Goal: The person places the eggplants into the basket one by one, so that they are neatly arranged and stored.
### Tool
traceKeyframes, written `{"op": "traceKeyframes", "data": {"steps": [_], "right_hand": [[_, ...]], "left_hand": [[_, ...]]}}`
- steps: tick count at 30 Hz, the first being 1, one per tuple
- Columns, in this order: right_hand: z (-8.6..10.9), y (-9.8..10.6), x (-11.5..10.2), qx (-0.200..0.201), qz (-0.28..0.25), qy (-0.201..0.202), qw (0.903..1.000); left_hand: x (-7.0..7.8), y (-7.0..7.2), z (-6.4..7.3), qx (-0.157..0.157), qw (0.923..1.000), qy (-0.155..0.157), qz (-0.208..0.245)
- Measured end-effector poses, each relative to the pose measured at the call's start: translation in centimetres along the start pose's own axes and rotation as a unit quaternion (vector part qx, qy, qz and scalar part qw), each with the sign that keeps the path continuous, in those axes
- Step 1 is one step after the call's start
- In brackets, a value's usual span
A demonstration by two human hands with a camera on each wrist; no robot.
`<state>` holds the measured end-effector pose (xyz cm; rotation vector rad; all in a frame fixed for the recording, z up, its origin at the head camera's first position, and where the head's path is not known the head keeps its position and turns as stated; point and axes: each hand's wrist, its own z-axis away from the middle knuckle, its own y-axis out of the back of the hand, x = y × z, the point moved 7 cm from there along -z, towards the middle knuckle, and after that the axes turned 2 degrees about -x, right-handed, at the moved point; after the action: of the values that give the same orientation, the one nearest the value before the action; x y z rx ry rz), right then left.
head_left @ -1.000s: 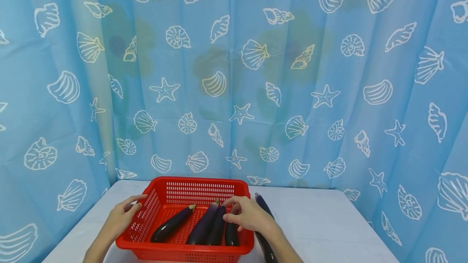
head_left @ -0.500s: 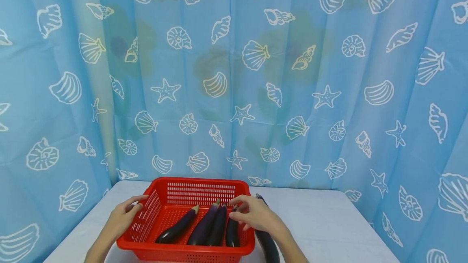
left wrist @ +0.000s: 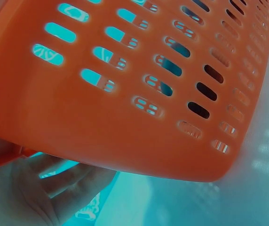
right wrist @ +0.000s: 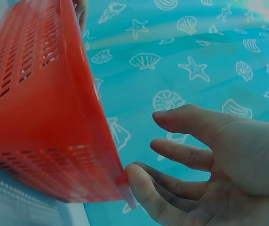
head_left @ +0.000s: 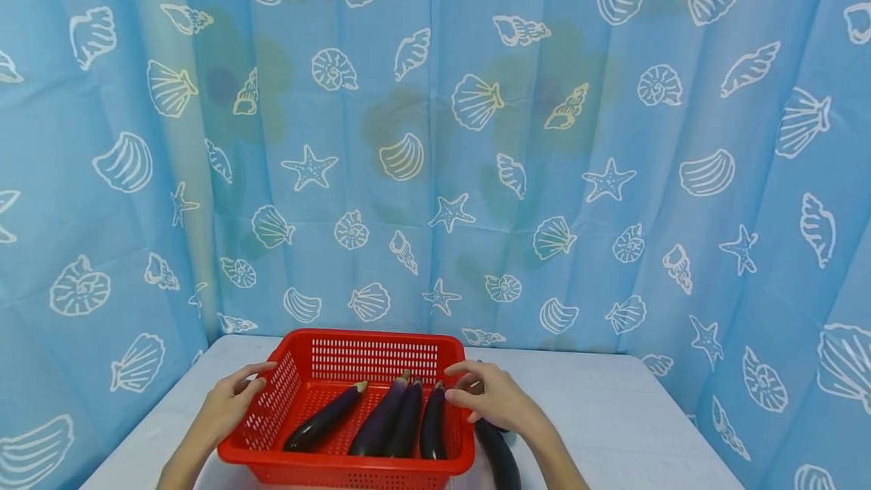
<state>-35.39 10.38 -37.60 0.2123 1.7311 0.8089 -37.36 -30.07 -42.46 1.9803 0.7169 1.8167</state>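
Observation:
A red plastic basket (head_left: 374,462) with slotted walls stands on the white table, and several dark purple eggplants lie inside it. One eggplant (head_left: 325,420) slants apart on the left; another eggplant (head_left: 432,429) lies by the right wall. Outside the basket on the right, a further eggplant (head_left: 499,454) is partly covered by the right arm. My left hand (head_left: 231,401) rests its loosely bent fingers at the left rim. At the right rim is my right hand (head_left: 495,397), holding nothing; in the right wrist view its fingers are spread, one fingertip (right wrist: 133,170) right at the rim.
White cloth covers the table (head_left: 599,414), which extends to the right of the basket. A blue curtain (head_left: 435,172) with white shell and starfish prints hangs behind the table and along both sides.
My right hand has moved right, from over the eggplants in the basket to its right rim. The left eggplant shifted slightly and came back. My left hand has stayed at the left rim.

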Motion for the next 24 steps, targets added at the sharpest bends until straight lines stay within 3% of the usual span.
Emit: {"op": "traceKeyframes", "data": {"steps": [24], "right_hand": [[0.6,2.8,4.6,0.027,-0.018,-0.048,0.9983]], "left_hand": [[-0.1,0.0,-0.1,0.002,1.0,0.003,0.003]]}}
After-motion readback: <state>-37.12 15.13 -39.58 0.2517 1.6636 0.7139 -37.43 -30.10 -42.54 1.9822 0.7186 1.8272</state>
